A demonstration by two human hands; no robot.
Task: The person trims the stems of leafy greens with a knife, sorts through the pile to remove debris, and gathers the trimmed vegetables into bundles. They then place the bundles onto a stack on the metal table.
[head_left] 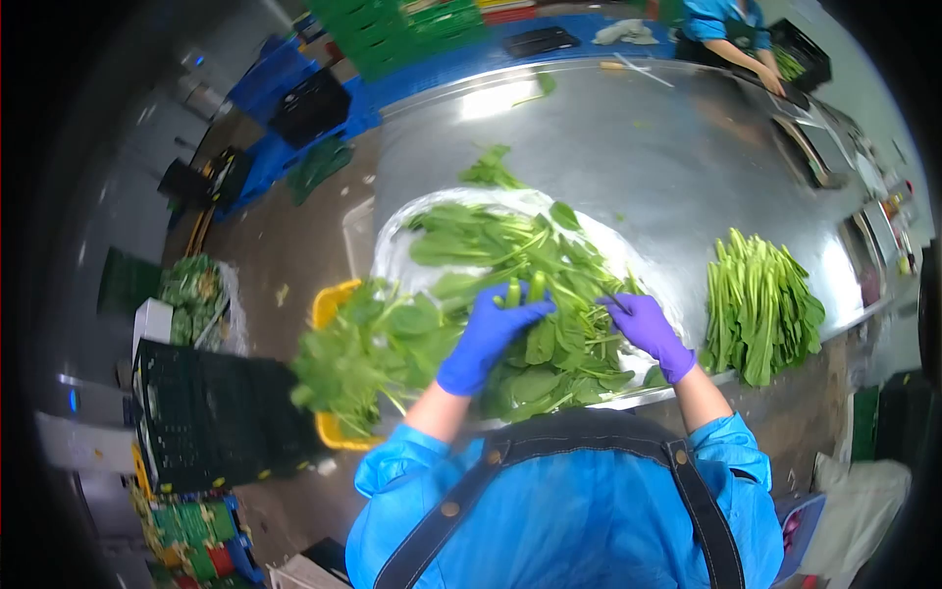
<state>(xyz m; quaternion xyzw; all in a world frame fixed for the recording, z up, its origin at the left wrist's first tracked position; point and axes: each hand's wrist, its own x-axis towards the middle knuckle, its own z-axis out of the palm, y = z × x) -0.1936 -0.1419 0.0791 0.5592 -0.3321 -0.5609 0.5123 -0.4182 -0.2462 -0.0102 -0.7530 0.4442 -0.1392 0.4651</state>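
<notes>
My left hand (494,336), in a blue glove, is closed around the stems of some leafy greens (538,287), with the cut ends pointing up past the fingers. In a purple-blue glove, my right hand (650,332) grips a small dark knife (615,302), seen only in part, close to the right side of the leaves. Beneath both hands a loose pile of leafy greens (471,236) lies on a white plastic sheet (400,257). To the right of my right hand, a bundle of greens (760,304) rests with stems lined up toward the far side.
The metal table (628,137) carries a light-handled knife (643,69) at its far edge. A yellow container (334,299) heaped with leaves stands at the left, near a black crate (216,412). Another person (731,34) works at the far right corner beside a scale (819,147).
</notes>
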